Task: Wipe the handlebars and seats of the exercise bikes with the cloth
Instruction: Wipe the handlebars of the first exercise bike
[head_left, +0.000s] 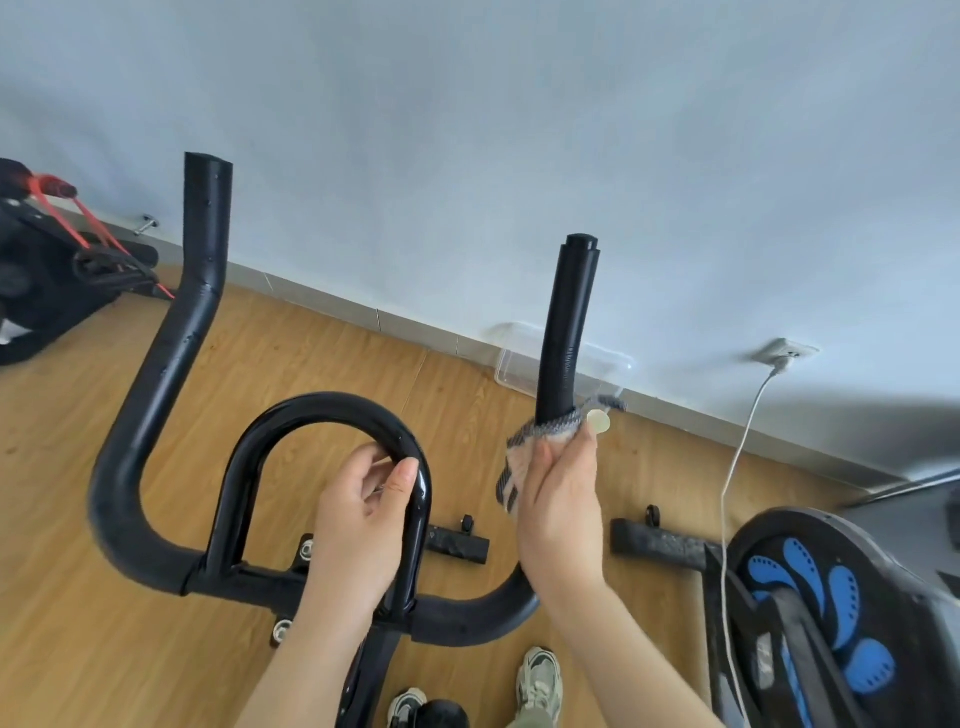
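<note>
Though pale the wall, wood floor; skirting

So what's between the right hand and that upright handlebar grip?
The cloth: the right hand holds it wrapped round the grip, seen in the head view.

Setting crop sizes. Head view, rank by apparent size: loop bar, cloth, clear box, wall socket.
1. loop bar
2. clear box and cloth: look alike; the cloth is nearer and partly under the right hand, so unranked
3. wall socket

cloth mostly under right hand, flywheel cropped
</note>
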